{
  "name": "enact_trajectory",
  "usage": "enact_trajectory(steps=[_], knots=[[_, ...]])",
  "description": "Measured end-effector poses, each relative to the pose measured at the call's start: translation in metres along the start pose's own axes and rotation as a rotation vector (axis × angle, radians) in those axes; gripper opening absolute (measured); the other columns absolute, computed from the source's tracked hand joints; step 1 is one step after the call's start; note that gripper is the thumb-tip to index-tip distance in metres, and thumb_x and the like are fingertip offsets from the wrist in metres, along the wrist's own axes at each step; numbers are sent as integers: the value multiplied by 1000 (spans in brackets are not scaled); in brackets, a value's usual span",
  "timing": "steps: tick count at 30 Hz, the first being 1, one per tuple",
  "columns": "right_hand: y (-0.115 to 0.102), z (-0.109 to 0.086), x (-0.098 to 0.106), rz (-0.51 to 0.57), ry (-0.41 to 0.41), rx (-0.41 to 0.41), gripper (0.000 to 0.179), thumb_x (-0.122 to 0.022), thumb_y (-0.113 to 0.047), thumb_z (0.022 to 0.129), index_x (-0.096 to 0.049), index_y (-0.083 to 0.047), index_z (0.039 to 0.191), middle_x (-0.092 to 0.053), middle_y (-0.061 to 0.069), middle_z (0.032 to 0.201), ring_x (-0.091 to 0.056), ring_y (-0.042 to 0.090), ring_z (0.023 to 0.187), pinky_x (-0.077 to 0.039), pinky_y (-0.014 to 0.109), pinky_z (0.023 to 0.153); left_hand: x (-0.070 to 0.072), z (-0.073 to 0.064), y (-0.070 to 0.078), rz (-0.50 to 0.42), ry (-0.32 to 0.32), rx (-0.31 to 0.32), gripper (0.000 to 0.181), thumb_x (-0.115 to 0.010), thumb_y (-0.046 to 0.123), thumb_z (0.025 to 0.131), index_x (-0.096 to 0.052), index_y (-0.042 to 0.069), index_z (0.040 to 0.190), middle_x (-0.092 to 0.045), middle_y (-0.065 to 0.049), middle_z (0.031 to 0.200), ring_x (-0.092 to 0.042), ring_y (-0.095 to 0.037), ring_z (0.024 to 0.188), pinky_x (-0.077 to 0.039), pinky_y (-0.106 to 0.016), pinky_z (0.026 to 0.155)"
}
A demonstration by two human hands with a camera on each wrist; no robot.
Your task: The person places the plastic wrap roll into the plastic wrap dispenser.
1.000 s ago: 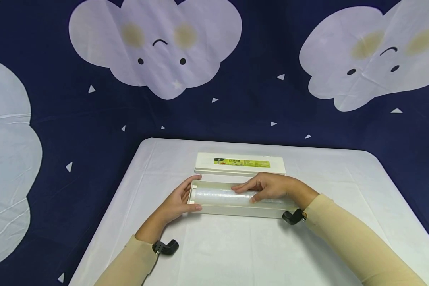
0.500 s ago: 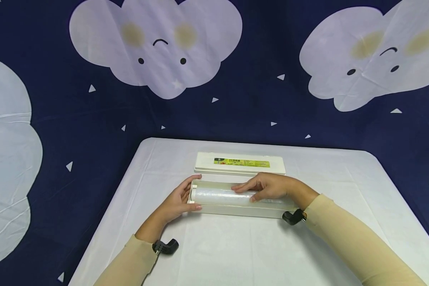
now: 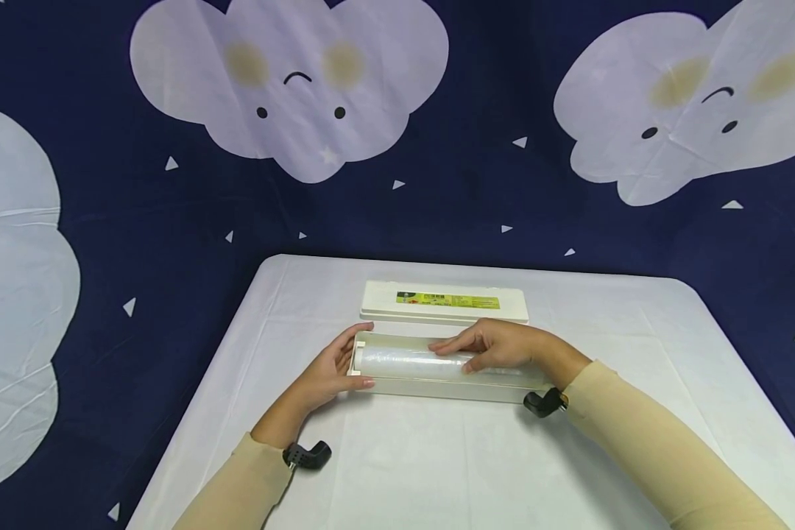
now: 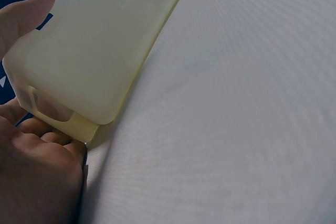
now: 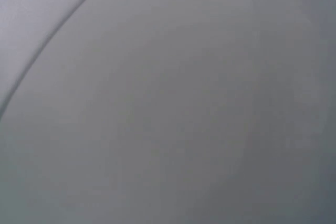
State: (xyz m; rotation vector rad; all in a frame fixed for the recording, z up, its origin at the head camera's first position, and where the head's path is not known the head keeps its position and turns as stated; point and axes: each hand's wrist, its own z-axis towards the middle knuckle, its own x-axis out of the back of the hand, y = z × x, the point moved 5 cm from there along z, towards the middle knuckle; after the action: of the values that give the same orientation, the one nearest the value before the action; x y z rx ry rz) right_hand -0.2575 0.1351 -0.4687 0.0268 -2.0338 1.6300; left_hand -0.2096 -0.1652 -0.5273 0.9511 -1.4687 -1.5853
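A long, pale, lidless cling film box (image 3: pixel 437 389) lies across the table with a shiny roll of cling film (image 3: pixel 397 361) inside it. My left hand (image 3: pixel 327 375) grips the box's left end, thumb along the front wall and fingers round the far corner. In the left wrist view that hand (image 4: pixel 42 150) holds the box end (image 4: pixel 94 51), which has an oval opening. Over the right part of the roll is my right hand (image 3: pixel 503 344), its fingers on the far side and its thumb on the near side. The right wrist view is filled by a blurred pale wall (image 5: pixel 157 103).
Behind the box lies its off-white lid (image 3: pixel 377 302) with a yellow-green label (image 3: pixel 447 300). Both rest on a table with a white cloth (image 3: pixel 404 464). A dark blue curtain (image 3: pixel 477 199) with cloud prints hangs beyond the table's far edge.
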Motion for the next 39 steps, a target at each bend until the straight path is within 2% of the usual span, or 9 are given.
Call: enact_trajectory(steps=[8, 16, 20, 24, 27, 30, 35, 39], knots=[[-2, -1, 0, -19, 34, -18, 62, -77, 8, 90, -65, -15, 146, -52, -3, 154, -41, 17, 147, -39, 31, 116, 1, -1, 0, 2, 5, 9, 103, -89, -7, 77, -37, 16, 163, -45, -21, 156, -44, -31, 143, -40, -30, 115], [-3, -4, 1, -34, 62, -5, 58, -77, 6, 91, -65, -12, 146, -54, -1, 153, -43, 17, 145, -39, 31, 115, -1, 0, 0, 9, 3, 3, 104, -89, -7, 77, -35, 13, 163, -46, -18, 156, -42, -31, 145, -38, -29, 116], [-6, -8, 3, -24, 87, 3, 56, -78, 3, 93, -64, -9, 146, -57, 1, 151, -46, 18, 144, -40, 31, 114, -1, 0, 0, 7, 3, 4, 103, -90, -7, 77, -36, 15, 163, -46, -17, 156, -41, -31, 145, -37, -29, 116], [-10, -13, 6, 35, 106, 11, 56, -77, 2, 94, -61, -4, 148, -56, 5, 152, -49, 24, 142, -42, 34, 114, 0, 0, 0, 5, 3, 4, 103, -89, -7, 77, -37, 16, 163, -44, -18, 157, -41, -32, 145, -37, -28, 116], [-12, -16, 8, 73, 115, 46, 55, -75, 3, 95, -60, -2, 147, -54, 15, 153, -49, 35, 141, -42, 37, 114, 0, 0, 0, 4, 4, 3, 103, -89, -8, 77, -36, 15, 163, -44, -19, 157, -40, -32, 145, -37, -28, 116], [-12, -19, 9, 76, 127, 76, 53, -75, 3, 95, -62, -3, 146, -53, 21, 152, -48, 38, 141, -42, 38, 114, 0, 0, 0, 5, 5, 5, 103, -89, -8, 78, -36, 15, 163, -44, -19, 157, -41, -32, 145, -37, -29, 116], [-8, -24, 7, 58, 141, 65, 52, -76, -2, 97, -62, -4, 146, -56, 12, 151, -50, 27, 142, -41, 37, 115, 0, -1, 0, 7, 9, 6, 103, -90, -7, 77, -37, 14, 163, -45, -18, 156, -41, -31, 145, -37, -29, 116], [-7, -28, 6, 52, 162, 60, 52, -76, -3, 97, -61, -2, 147, -57, 8, 151, -50, 24, 142, -41, 37, 115, 0, -1, -1, 7, 4, -1, 103, -90, -7, 78, -36, 15, 163, -43, -20, 157, -39, -32, 147, -36, -28, 117]])
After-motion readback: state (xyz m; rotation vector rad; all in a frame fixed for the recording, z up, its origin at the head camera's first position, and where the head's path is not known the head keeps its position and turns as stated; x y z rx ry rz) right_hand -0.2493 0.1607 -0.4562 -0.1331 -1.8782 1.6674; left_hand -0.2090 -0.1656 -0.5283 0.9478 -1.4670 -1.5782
